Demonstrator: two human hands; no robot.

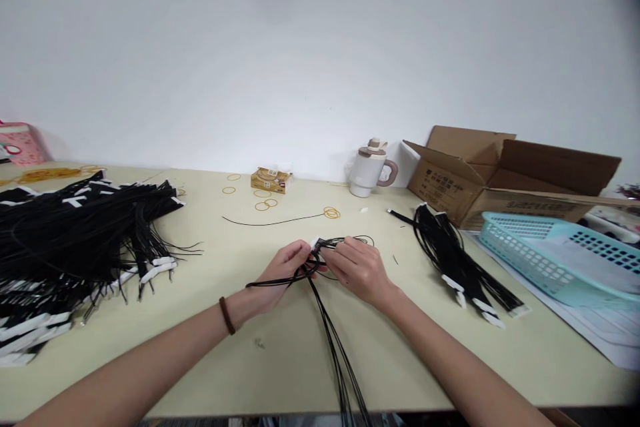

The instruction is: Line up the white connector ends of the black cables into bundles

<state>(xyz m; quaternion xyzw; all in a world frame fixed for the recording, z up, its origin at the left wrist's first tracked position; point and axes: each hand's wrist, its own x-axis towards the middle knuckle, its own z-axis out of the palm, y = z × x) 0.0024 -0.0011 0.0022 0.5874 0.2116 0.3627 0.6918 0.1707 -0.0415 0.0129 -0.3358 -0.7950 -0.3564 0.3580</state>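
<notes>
A bundle of thin black wires (333,330) with a white connector (315,244) is between my two hands over the middle of the table. My left hand (285,267) pinches the bundle close to the connector, and some wires loop over its palm and wrist. Just to the right, my right hand (360,268) has its fingers closed on the wires beside the connector. Loose wire ends hang over the table's front edge. The fingertips partly hide where the wires enter the connector.
A large pile of black wire harnesses (75,233) covers the left. A smaller harness bundle (450,253) lies right, near a cardboard box (450,180) and a turquoise basket (545,273). Rubber bands (331,212), a small yellow box (271,180) and a white tumbler (367,170) stand behind.
</notes>
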